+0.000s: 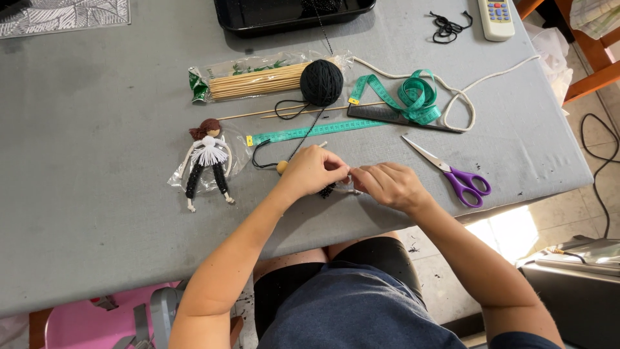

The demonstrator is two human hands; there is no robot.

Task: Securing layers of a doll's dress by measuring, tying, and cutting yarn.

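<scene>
Where the grey cloth-covered tabletop (97, 213) fills most of the head view, its near edge runs just in front of the seated person's lap. At the far edge sits a black rectangular tray (258, 16), partly cut off by the frame. Nearer lies a clear plastic packet of pale wooden skewers (255, 81), with a black ball of yarn (321, 82) touching its right end; a strand of black yarn runs from the ball toward the hands. To the right of the ball, a coiled teal measuring tape (413, 95) rests on a black comb (381, 115), and an off-white cord (465, 97) loops around both. A second length of teal tape (310, 131) lies flat between the ball and the hands. Purple-handled scissors (455, 174) lie just beside the right hand, blades shut and pointing away. At the left, a small yarn doll with brown hair, white tassel skirt and black legs (208, 165) lies in a clear bag, well apart from the hands.

The left hand (313, 171) and right hand (387, 184) meet near the tabletop's front edge. Each grip is pinched, fingertips together on a small black yarn piece (327, 190), which is mostly hidden between the hands; only a dark tuft shows beneath the left hand. A small wooden bead (282, 167) lies touching the left hand.
</scene>
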